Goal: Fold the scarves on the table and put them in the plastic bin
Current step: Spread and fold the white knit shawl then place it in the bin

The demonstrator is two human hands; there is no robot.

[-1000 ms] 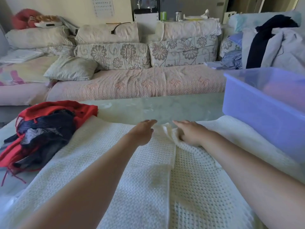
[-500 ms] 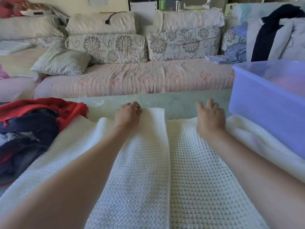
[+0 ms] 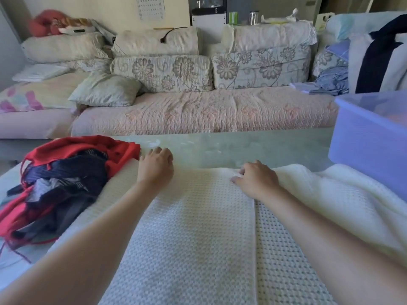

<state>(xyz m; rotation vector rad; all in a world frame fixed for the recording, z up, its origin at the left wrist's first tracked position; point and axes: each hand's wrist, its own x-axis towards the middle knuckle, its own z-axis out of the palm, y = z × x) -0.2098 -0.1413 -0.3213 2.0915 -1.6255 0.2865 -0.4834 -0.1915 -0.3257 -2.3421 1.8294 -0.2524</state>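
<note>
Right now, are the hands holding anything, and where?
White scarf, far edge: left hand at its corner, right hand by the fold. Gripping or just pressing, I cannot tell.

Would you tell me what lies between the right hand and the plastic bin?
In the head view, rumpled white knitted scarf lies between the right hand and the plastic bin.

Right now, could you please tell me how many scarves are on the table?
3 distinct: a white knit scarf spread centre, a red scarf and a navy scarf heaped at left. The heap may hide more.
</note>
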